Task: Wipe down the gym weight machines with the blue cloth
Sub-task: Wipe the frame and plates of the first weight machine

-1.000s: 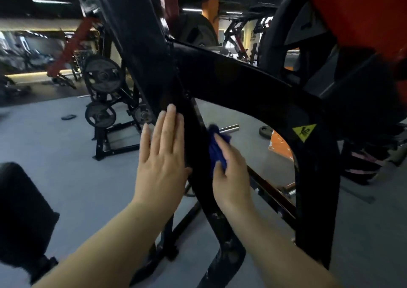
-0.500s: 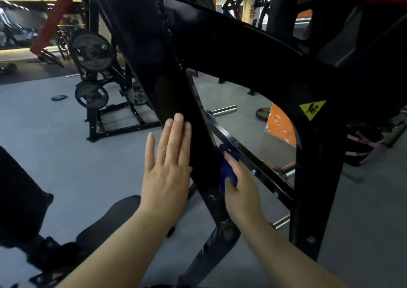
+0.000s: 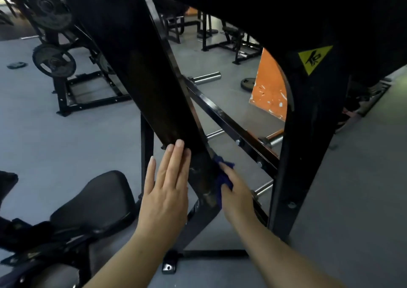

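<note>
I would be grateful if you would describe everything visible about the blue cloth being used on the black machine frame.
The dark blue cloth looks like soft fabric, bunched and crumpled rather than folded flat. The right hand presses it against the right side edge of the slanted black metal frame beam, low on the beam near its scuffed lower end. Most of the cloth is hidden under the fingers; a rumpled corner sticks out above the fingertips. The left hand lies flat on the beam's front face and does not touch the cloth.

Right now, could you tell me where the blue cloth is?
In the head view, the blue cloth sits lower centre, held by the right hand against the right edge of the slanted black frame beam, beside the left hand.
</note>
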